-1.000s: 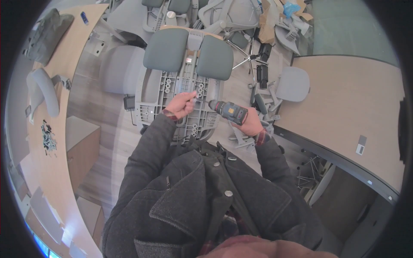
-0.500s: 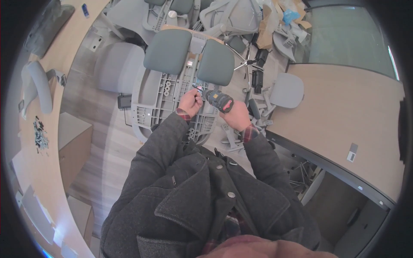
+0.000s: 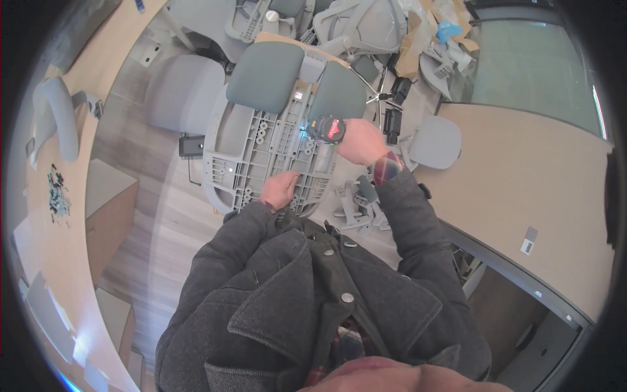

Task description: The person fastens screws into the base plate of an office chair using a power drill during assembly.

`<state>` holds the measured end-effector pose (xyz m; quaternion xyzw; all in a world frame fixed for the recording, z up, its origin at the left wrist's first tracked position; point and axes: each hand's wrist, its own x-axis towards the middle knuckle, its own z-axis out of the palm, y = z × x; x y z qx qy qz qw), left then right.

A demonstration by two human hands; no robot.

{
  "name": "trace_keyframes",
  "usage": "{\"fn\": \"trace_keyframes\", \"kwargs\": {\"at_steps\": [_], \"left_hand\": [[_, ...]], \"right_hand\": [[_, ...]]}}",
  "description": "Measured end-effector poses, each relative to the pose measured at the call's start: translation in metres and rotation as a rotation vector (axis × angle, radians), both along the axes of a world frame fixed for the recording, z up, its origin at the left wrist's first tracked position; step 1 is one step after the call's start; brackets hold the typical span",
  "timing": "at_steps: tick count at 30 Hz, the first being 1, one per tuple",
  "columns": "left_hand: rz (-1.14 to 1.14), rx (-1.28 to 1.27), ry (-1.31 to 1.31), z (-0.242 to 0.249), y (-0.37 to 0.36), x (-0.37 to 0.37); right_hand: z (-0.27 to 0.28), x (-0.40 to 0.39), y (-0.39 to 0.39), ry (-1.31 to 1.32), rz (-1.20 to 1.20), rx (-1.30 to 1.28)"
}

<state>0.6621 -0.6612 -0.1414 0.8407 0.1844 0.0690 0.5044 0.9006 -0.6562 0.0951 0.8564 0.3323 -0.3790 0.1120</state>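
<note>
Two big tan tables curve around the floor, one table (image 3: 535, 170) on the right and one on the left. Between them lies a gray chair seat (image 3: 268, 153), turned upside down so its ribbed plastic bottom faces up. Two green pads (image 3: 264, 77) sit at its far end. More gray chair parts (image 3: 366, 26) are piled behind it. The right hand (image 3: 360, 142) has its grip closed tight around a drill (image 3: 326, 129), whose tip points down at the seat's middle. The left hand (image 3: 279, 190) rests on the seat's near edge, fingers curled on the plastic. Small dark bits (image 3: 57, 196) lie on the left table.
</note>
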Motion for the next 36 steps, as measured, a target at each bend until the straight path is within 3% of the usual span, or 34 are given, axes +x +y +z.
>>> {"fn": "trace_keyframes", "kwargs": {"at_steps": [2, 3, 5, 6, 9, 12, 14, 17, 27, 36], "left_hand": [[-0.041, -0.001, -0.006, 0.003, -0.001, -0.001], [-0.043, 0.002, -0.011, 0.003, 0.001, 0.001], [-0.070, -0.018, 0.016, 0.002, 0.001, 0.000], [-0.073, -0.023, 0.022, 0.000, 0.001, 0.001], [-0.070, -0.008, -0.001, -0.004, -0.001, -0.001], [-0.074, -0.016, -0.018, 0.000, 0.001, 0.000], [-0.100, -0.010, 0.027, 0.002, 0.001, -0.001], [-0.122, -0.033, 0.075, 0.007, 0.003, 0.002], [-0.098, -0.018, 0.040, 0.010, 0.004, 0.001], [-0.048, -0.004, 0.006, 0.004, -0.001, 0.001]], "right_hand": [[0.004, -0.006, -0.004, -0.027, 0.022, -0.013], [-0.026, 0.003, -0.013, -0.038, 0.036, -0.013], [-0.141, 0.032, -0.061, -0.190, -0.506, -0.142], [-0.150, 0.035, -0.062, -0.230, -0.639, -0.171], [-0.040, 0.005, -0.035, -0.129, -0.129, -0.068], [-0.015, -0.012, 0.001, -0.206, -0.158, -0.229], [-0.001, -0.009, 0.003, -0.136, 0.066, -0.135], [-0.001, 0.004, 0.006, -0.082, 0.194, -0.099], [-0.005, 0.006, -0.001, -0.103, 0.235, 0.000], [-0.020, 0.011, -0.018, -0.068, 0.087, 0.025]]}}
